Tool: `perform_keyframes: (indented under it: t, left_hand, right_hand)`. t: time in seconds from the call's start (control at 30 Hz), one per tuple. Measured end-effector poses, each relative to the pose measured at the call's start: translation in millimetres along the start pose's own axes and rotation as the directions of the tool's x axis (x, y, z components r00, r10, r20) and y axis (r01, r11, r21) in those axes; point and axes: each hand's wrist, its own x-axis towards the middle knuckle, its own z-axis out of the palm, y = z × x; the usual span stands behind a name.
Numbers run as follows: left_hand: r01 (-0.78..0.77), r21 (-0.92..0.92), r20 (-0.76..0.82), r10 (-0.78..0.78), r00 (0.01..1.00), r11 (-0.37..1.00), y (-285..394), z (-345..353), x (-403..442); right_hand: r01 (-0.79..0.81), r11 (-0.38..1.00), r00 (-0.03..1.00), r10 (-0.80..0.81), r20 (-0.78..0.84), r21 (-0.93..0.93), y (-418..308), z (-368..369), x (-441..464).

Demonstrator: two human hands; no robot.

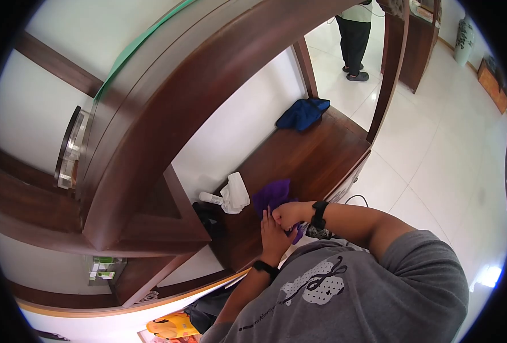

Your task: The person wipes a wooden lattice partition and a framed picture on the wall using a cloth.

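Observation:
My right hand [290, 215] is closed on a purple cloth [271, 195], which spreads out beyond my fingers over the brown wooden shelf [310, 157]. Against it, my left hand [274, 239] meets the same cloth, its fingers stretched along the fabric and its thumb toward my body. A bit of purple shows below both hands near my shirt. Part of the cloth is hidden between my palms. Left of the cloth lie a crumpled white cloth or bag [235, 193] and a white bottle [210, 198] on its side.
A blue cloth [303, 114] lies at the shelf's far end. A curved dark wood frame [150, 108] arches over the shelf. Black items [207, 220] sit in the shelf's left corner. A person's legs [354, 43] show beyond the frame. White tile floor [413, 137] extends to the right.

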Motion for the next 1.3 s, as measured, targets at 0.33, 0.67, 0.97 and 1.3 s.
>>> perform_keyframes:
  t: [0.33, 0.67, 0.97, 1.3]
  left_hand:
    - [-0.155, 0.042, 0.169, 0.146, 0.975, 0.987, 19, 0, 37]
    - [-0.351, 0.065, 0.239, 0.327, 0.914, 0.934, 111, 28, 118]
    - [-0.416, -0.013, 0.202, 0.409, 0.890, 0.909, 124, 30, 126]
    - [-0.307, -0.089, 0.159, 0.317, 0.935, 0.948, 55, 7, 66]
  right_hand:
    - [-0.356, 0.903, 0.932, 0.327, 0.154, 0.239, 4, -45, -30]
    - [-0.501, 0.696, 0.769, 0.631, -0.104, 0.514, 97, -99, -120]
    - [-0.513, 0.742, 0.751, 0.632, -0.193, 0.432, 98, -99, -146]
    - [-0.640, 0.722, 0.763, 0.557, 0.328, 0.263, 80, -69, -56]
